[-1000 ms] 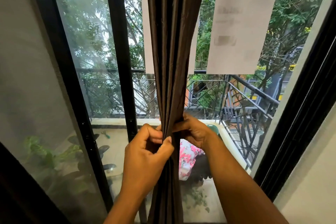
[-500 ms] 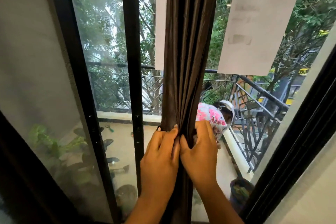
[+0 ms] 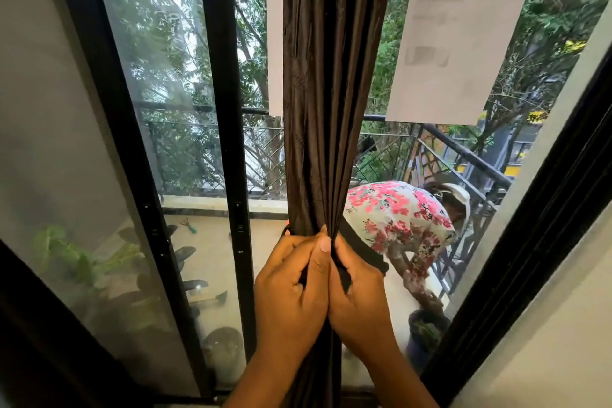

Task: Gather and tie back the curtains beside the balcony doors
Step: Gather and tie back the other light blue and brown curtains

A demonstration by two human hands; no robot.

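the left hand [image 3: 291,288] and the right hand [image 3: 359,295] are pressing side by side, knuckles touching, both clutching the gathered curtain [image 3: 331,93] at the lower middle of the view. the left hand's fingers are curling round the bunched folds from the left, its thumb nail showing at the top of the pinch. the right hand is gripping the folds from the right, and a black tie-back strap [image 3: 362,247] is running out from under its fingers, up and over the back of the hand toward the right; a short dark end of it is showing between the thumb and fingers.

the curtain, dark brown and glossy, is hanging as one narrow pleated column straight down the middle of the glass balcony door [image 3: 172,109], from the top edge of the view to below the wrists. the door's black frame upright [image 3: 225,142] is standing just left of the curtain, and a wider black frame is slanting along the right edge.

a sheet of paper [image 3: 460,36] is sticking to the glass at the upper right of the curtain, its print blurred, and another sheet is showing partly behind the curtain's left edge. beyond the glass, a person in a floral top [image 3: 400,212] is bending over on the balcony floor beside the black railing [image 3: 470,156], one hand reaching to a dark plant pot [image 3: 425,331] near the door's lower right corner. leafy trees are filling the background, and garden tools are lying on the floor at the left.
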